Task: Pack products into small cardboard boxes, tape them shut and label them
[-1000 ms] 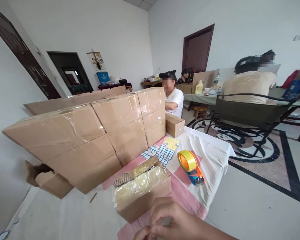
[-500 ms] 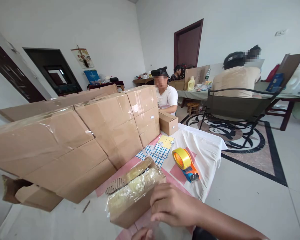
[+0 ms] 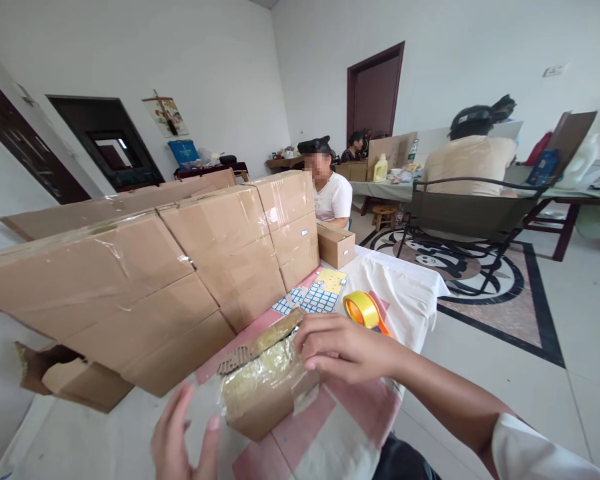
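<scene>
A small cardboard box point(image 3: 263, 403) with clear tape over its top and a raised, ragged flap lies on the table in front of me. My right hand point(image 3: 343, 347) is at the box's right end, fingers bent over the upper edge and the thumb lower down. Below that hand a loose-looking piece of clear tape point(image 3: 306, 392) hangs on the side. My left hand point(image 3: 183, 437) is off the box, to its left, fingers spread and holding nothing. Partly hidden behind my right hand is a tape dispenser with a yellow roll point(image 3: 363, 309).
A wall of stacked cardboard boxes point(image 3: 220, 267) fills the left side. Sheets of blue-edged labels point(image 3: 315, 298) lie behind the small box. A person in a white shirt point(image 3: 334, 199) sits past another box point(image 3: 336, 245). An opened box point(image 3: 87, 383) stands at left.
My right hand has moved up and onto the box's right end. My left hand has come up into view on the left, opening its fingers. The view has shifted slightly.
</scene>
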Available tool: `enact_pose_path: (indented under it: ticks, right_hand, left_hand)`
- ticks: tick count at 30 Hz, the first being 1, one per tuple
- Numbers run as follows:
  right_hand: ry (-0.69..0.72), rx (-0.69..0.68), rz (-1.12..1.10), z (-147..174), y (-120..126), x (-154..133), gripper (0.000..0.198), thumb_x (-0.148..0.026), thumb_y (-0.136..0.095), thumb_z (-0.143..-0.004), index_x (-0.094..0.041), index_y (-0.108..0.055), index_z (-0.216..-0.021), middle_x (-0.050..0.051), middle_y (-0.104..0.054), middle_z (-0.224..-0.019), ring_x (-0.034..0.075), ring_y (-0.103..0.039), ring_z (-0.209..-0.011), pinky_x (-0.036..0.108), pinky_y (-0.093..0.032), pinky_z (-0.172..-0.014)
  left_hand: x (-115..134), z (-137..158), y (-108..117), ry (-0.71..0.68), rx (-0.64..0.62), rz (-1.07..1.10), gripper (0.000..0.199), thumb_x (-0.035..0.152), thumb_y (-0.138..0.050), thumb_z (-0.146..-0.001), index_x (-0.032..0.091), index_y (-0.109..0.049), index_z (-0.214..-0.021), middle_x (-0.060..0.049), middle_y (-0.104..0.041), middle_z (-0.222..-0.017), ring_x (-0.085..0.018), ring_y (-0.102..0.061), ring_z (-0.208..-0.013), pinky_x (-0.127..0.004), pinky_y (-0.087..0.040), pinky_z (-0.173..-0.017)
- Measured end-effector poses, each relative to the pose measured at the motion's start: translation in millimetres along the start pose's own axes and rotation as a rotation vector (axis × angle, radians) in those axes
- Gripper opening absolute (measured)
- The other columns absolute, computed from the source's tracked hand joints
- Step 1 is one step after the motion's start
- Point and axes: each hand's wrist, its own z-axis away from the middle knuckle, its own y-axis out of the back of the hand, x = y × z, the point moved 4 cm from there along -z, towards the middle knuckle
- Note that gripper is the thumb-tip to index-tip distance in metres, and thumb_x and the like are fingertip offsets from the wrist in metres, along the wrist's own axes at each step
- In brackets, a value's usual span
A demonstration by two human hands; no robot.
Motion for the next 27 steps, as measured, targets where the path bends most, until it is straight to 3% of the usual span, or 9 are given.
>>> enact_pose_path:
  ticks: [3,6,9,13,18,22,27]
  right_hand:
    - [0.108,-0.031,0.007,-8.6,-7.1,0.9,0.022,-0.03,-0.053,-0.103,-0.016,-0.064,-0.092,0.012,-0.067,-0.102,0.02,-0.061,-0.099,0.035,-0.05,-0.092]
    - [0.173,-0.04,-0.02,-15.0,-13.9,2.0,0.021,-0.029,-0.057,-0.101,-0.015,-0.064,-0.088,0.013,-0.067,-0.104,0.02,-0.061,-0.101,0.036,-0.049,-0.094]
    - [0.195,-0.038,-0.15,-21.3,-18.6,3.5,0.021,-0.03,-0.058,-0.101,-0.016,-0.063,-0.086,0.013,-0.067,-0.103,0.019,-0.062,-0.102,0.036,-0.049,-0.095]
    - [0.162,-0.02,-0.48,-36.5,-21.0,9.2,0.023,-0.032,-0.062,-0.099,-0.015,-0.063,-0.083,0.012,-0.066,-0.101,0.018,-0.063,-0.098,0.035,-0.05,-0.09]
    - [0.0,-0.164,-0.768,-71.4,-44.8,41.8,0.025,-0.033,-0.063,-0.098,-0.013,-0.065,-0.084,0.01,-0.063,-0.103,0.017,-0.062,-0.097,0.033,-0.048,-0.092]
    - [-0.169,-0.286,-0.562,-91.5,-89.5,91.7,0.011,-0.02,-0.07,-0.09,-0.012,-0.069,-0.083,0.004,-0.058,-0.095,0.015,-0.061,-0.09,0.029,-0.048,-0.086]
    - [-0.24,-0.295,-0.27,-93.5,-118.6,123.5,0.004,-0.013,-0.074,-0.082,-0.013,-0.071,-0.081,0.001,-0.056,-0.088,0.014,-0.058,-0.083,0.026,-0.047,-0.078]
  left_hand:
    - [-16.3,-20.7,-29.6,-0.04,-0.334,0.101,0.05,0.053,-0.051,-0.094,0.031,-0.058,-0.139,-0.005,-0.047,-0.157,-0.029,-0.037,-0.148,-0.054,-0.024,-0.125]
    - [-28.8,-18.4,-50.1,0.053,-0.415,0.22,0.043,0.054,-0.047,-0.097,0.032,-0.068,-0.127,-0.001,-0.046,-0.158,-0.028,-0.037,-0.148,-0.052,-0.021,-0.127]
    - [-29.3,-9.2,-55.5,0.159,-0.345,0.284,0.042,0.055,-0.046,-0.097,0.033,-0.069,-0.125,0.0,-0.047,-0.157,-0.028,-0.039,-0.147,-0.051,-0.023,-0.126]
    - [-19.1,-3.4,-56.5,0.335,-0.254,0.399,0.04,0.046,-0.053,-0.095,0.035,-0.063,-0.132,0.001,-0.054,-0.151,-0.026,-0.043,-0.144,-0.047,-0.03,-0.123]
    - [-4.2,-2.3,-60.0,0.402,-0.064,0.554,0.032,0.038,-0.063,-0.089,0.029,-0.07,-0.119,-0.001,-0.064,-0.139,-0.027,-0.051,-0.137,-0.042,-0.038,-0.118]
    - [-9.9,0.3,-65.1,0.499,0.072,0.735,0.032,0.033,-0.066,-0.087,0.025,-0.072,-0.117,-0.005,-0.067,-0.135,-0.026,-0.057,-0.133,-0.041,-0.041,-0.116]
    - [-22.5,1.9,-68.1,0.562,0.078,0.862,0.039,0.034,-0.069,-0.087,0.024,-0.069,-0.125,-0.009,-0.063,-0.142,-0.025,-0.056,-0.135,-0.042,-0.04,-0.118]
